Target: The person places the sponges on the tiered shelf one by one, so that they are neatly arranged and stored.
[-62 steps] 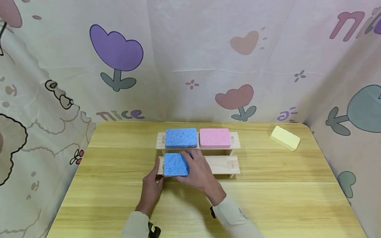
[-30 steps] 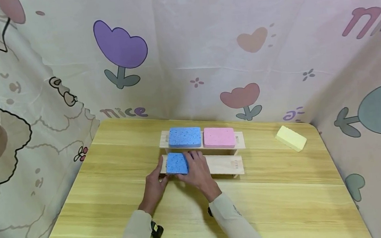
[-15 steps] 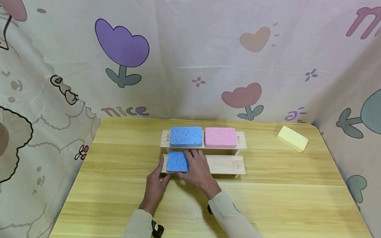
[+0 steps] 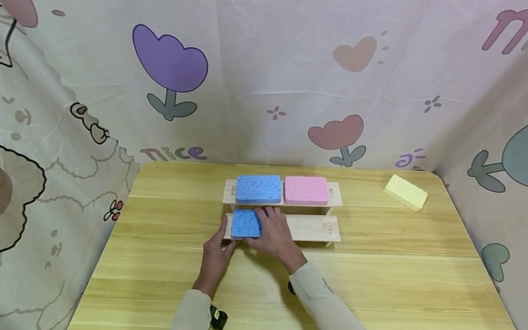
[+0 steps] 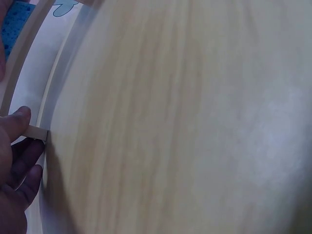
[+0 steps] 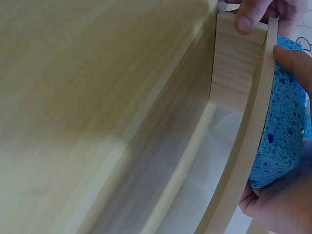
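Observation:
A blue speckled sponge (image 4: 244, 224) lies at the left part of the lower, front shelf of a wooden stand (image 4: 309, 228). My right hand (image 4: 275, 235) grips it from the right, covering its right part; in the right wrist view the thumb is on the sponge's (image 6: 282, 122) near edge. My left hand (image 4: 214, 256) holds the left end of that shelf. In the left wrist view the thumb and fingers pinch the shelf's wooden leg (image 5: 36, 132). Behind, on the upper shelf (image 4: 229, 191), lie another blue sponge (image 4: 258, 189) and a pink sponge (image 4: 306, 190), side by side.
A pale yellow sponge (image 4: 405, 192) lies at an angle on the right of the wooden table (image 4: 387, 280). Printed cloth (image 4: 256, 71) hangs close behind the table and along both sides.
My right hand has moved slightly left along the front shelf, and the blue sponge has settled a little further back on it. My left hand keeps its hold. The head view has shifted slightly.

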`<state>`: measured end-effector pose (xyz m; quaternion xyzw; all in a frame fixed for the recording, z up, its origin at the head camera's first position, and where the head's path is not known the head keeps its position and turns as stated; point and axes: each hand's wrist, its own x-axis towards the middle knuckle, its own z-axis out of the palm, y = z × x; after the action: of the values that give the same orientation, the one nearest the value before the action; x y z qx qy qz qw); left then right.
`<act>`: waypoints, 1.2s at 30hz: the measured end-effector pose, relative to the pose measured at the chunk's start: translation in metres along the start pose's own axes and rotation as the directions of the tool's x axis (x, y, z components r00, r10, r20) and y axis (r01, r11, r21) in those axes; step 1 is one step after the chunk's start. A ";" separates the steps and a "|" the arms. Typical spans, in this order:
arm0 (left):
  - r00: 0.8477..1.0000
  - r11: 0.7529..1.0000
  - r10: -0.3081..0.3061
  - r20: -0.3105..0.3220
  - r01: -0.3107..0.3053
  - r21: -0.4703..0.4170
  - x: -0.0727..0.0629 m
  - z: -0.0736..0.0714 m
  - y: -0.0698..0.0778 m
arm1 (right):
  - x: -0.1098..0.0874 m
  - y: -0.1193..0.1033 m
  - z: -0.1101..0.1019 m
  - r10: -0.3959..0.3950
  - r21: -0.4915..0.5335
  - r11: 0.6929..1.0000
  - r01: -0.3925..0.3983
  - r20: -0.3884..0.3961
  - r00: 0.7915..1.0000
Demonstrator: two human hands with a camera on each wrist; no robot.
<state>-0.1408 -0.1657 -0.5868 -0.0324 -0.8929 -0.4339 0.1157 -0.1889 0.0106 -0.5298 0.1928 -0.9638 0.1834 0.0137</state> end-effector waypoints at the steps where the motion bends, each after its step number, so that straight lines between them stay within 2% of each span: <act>1: 1.000 1.000 0.004 0.000 -0.004 0.000 0.000 0.000 0.000 | 0.000 0.000 0.000 -0.001 0.002 1.000 0.001 0.001 1.000; 14: 1.000 1.000 0.011 -0.002 -0.011 -0.007 0.001 -0.001 0.001 | 0.002 0.002 0.000 -0.005 -0.004 1.000 0.005 0.015 1.000; 27: 1.000 1.000 -0.013 0.003 0.013 -0.012 0.000 -0.001 0.005 | 0.000 0.002 -0.002 -0.011 -0.015 1.000 0.011 0.024 1.000; 36: 0.999 0.999 -0.030 0.032 0.030 -0.025 -0.001 -0.002 0.003 | -0.008 0.002 -0.007 -0.025 -0.010 1.000 0.026 0.050 0.998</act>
<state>-0.1387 -0.1654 -0.5840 -0.0274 -0.8894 -0.4464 0.0946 -0.1823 0.0177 -0.5246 0.2095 -0.9624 0.1730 -0.0069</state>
